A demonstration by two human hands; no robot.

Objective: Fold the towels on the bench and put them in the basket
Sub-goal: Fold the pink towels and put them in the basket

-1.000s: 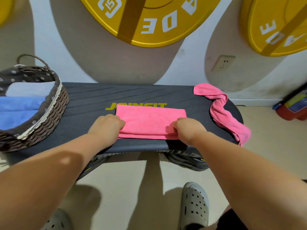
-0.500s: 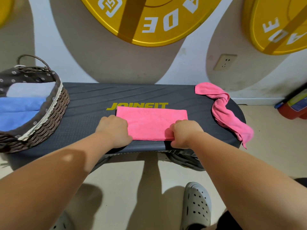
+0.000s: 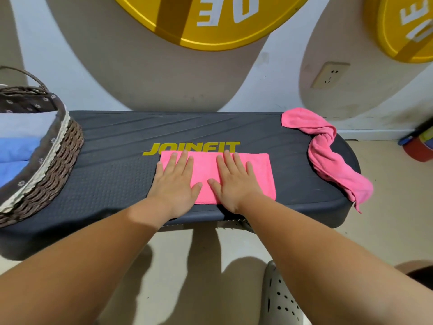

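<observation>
A folded pink towel lies flat on the middle of the black bench, just below its yellow lettering. My left hand presses flat on the towel's left part, fingers straight and spread. My right hand lies flat on its middle, fingers straight too. A second pink towel lies crumpled at the bench's right end, one corner hanging over the edge. The wicker basket stands on the bench's left end and holds folded blue and pale towels.
Two yellow weight plates lean on the wall behind the bench. A wall socket is at the right. Red and blue items sit on the floor far right. A grey clog shows below.
Both hands pinched the towel's near edge with curled fingers before; now they lie flat and open on top of the folded towel. The camera has moved closer.
</observation>
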